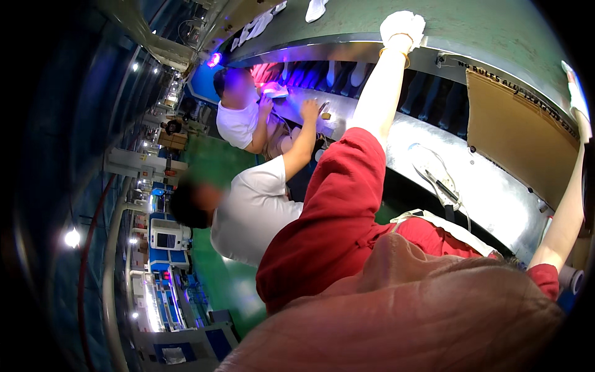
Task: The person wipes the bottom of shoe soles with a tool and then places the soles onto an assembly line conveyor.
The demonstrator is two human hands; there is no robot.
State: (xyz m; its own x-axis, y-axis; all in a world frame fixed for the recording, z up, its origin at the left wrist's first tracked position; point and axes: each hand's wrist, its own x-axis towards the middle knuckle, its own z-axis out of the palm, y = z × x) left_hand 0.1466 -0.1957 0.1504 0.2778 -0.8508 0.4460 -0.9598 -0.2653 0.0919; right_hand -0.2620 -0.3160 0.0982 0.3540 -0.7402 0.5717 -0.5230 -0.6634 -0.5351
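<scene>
My left arm reaches across to the green work surface (483, 28). On it rests my left hand (401, 28), covered in white, with thin bands around the wrist. Its fingers look curled; whether the white there is all glove or partly cloth, I cannot make out. At the far right edge, my right hand (577, 99) shows nearly edge-on in a white covering, fingers stretched out against the same surface. A white sock (316, 9) lies left of my left hand, and several more white socks (254, 28) lie farther left.
Below the green surface hang dark leg-shaped forms (427, 96) behind a metal ledge (489, 180). A cardboard sheet (508, 130) leans there, near a white cable (434, 180) and a black pen-like tool (445, 190). Two co-workers in white shirts (257, 198) sit to my left.
</scene>
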